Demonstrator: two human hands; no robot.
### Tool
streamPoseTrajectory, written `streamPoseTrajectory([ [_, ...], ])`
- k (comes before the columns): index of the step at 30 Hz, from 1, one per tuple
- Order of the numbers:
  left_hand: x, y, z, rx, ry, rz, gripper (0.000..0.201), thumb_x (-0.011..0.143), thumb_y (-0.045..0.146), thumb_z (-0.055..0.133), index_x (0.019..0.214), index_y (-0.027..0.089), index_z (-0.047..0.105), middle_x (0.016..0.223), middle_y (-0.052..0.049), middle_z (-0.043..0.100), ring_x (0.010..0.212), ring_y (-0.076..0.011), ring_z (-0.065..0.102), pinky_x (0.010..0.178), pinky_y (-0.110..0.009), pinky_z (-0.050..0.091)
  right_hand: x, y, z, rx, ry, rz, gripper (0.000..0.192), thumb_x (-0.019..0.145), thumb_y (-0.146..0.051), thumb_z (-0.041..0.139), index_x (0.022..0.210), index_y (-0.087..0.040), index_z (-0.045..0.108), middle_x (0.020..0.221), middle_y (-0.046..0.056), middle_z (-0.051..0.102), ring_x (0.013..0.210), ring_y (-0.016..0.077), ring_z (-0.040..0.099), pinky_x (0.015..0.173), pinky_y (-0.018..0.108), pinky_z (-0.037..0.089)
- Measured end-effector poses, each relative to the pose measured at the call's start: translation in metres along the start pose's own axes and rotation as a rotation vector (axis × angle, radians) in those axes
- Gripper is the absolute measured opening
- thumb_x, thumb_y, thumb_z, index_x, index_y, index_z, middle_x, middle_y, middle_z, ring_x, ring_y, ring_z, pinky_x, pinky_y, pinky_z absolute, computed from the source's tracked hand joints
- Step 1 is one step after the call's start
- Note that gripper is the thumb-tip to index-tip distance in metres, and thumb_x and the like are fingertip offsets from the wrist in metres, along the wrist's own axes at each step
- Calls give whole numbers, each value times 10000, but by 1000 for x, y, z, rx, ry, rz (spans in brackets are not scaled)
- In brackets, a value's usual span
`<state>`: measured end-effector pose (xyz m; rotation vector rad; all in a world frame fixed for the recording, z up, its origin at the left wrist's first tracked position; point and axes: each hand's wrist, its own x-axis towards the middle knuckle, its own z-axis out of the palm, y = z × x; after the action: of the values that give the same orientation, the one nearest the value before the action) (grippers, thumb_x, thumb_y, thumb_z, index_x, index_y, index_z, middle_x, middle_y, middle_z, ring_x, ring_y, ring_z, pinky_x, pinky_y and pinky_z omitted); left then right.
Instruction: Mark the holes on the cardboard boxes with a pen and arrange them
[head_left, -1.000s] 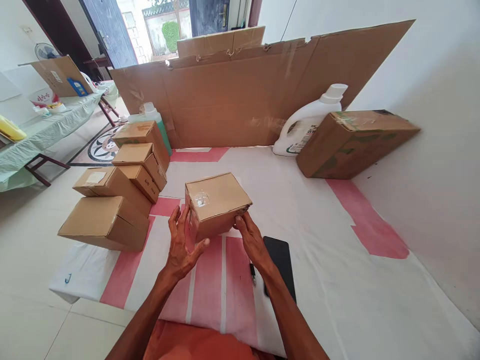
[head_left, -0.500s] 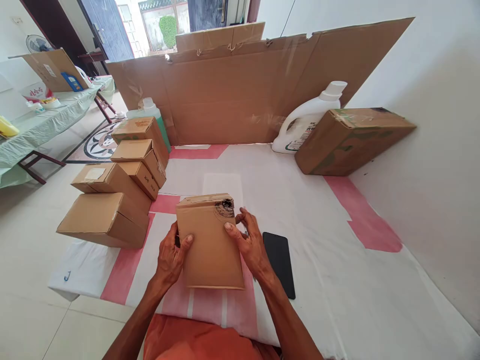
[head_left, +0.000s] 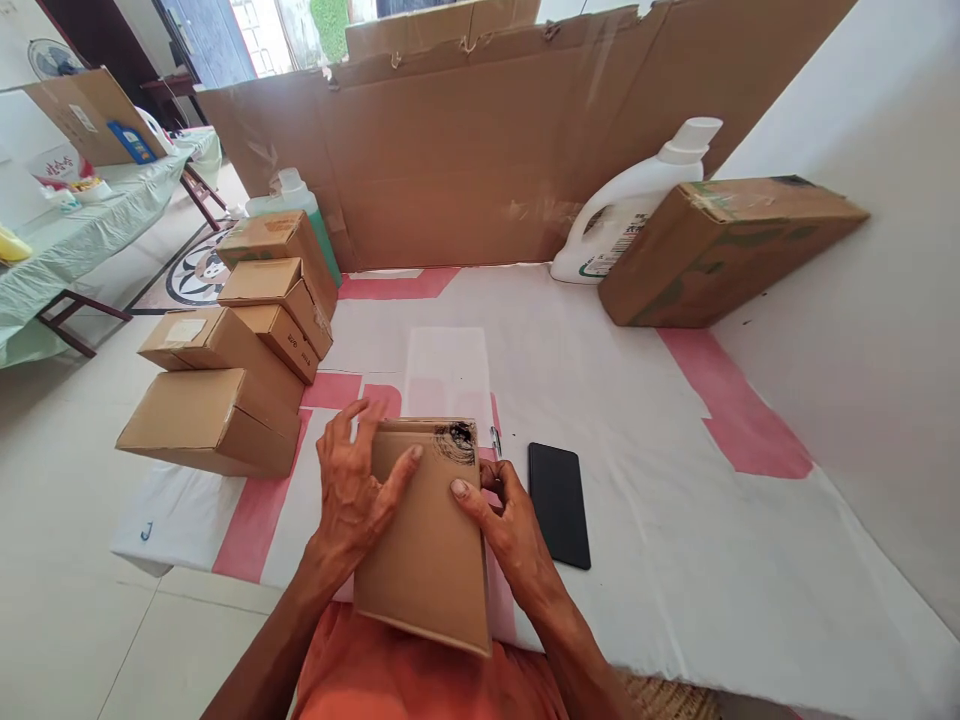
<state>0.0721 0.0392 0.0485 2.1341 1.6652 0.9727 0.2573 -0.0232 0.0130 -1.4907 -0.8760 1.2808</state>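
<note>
Carton (head_left: 427, 560), one — left hand (head_left: 355, 492) spread wide, thumb on its face; right hand (head_left: 511, 515) gripping its edge — best steadied evenly.

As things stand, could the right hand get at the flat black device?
Probably yes: the flat black device lies just beside the right hand, with nothing visible between them. That hand holds the cardboard box, though, so it would likely need to let go first.

Held carton (head_left: 427, 540): underside hidden.
Right hand (head_left: 517, 525), right of carton: fingertips partly concealed.
White jug (head_left: 645, 188), beyond carton, rightward: part hidden by brown box (head_left: 720, 260).
Cardboard panel (head_left: 465, 170), beyond carton: upper right cropped.
Yellow item (head_left: 11, 246), far left of carton: cropped, unidentifiable.
</note>
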Motion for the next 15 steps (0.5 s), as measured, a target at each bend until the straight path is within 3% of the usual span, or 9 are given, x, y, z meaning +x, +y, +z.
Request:
streamPoseTrajectory([
  [3, 13, 24, 6, 31, -85, 124, 298, 946, 425, 707, 1185, 247, 713, 1177, -87, 740, 1150, -307, 648, 1077, -507, 399, -9, 2, -2, -51, 19, 1, 592, 767, -732, 757, 1067, -242, 611, 1148, 128, 723, 1061, 339, 699, 819, 440, 606],
  [6, 15, 36, 10, 33, -111, 110, 192, 942, 407, 705, 1031, 238, 724, 1026, -58, 753, 1039, -284, 663, 1015, -477, 393, -13, 0, -6, 30, -10, 18, 603, 783, -724, 750, 1110, -244, 587, 1204, 125, 711, 1099, 323, 696, 877, 436, 601],
  [11, 4, 39, 8, 53, -93, 141, 171, 945, 392, 681, 1024, 241, 697, 1003, -46, 741, 987, -278, 656, 983, -458, 393, -4, -11, -7, 223, 18, -65, 504, 894, -654, 655, 1205, -272, 547, 1330, 100, 683, 1295, 282, 627, 1086, 440, 513],
  [15, 2, 39, 2, 63, -64, 110, 217, 929, 448, 696, 1002, 243, 689, 980, -45, 737, 976, -292, 662, 959, -460, 411, 6, -20, -1, 170, -7, -70, 497, 852, -559, 689, 1221, -258, 548, 1334, 109, 665, 1298, 291, 617, 1086, 455, 504],
])
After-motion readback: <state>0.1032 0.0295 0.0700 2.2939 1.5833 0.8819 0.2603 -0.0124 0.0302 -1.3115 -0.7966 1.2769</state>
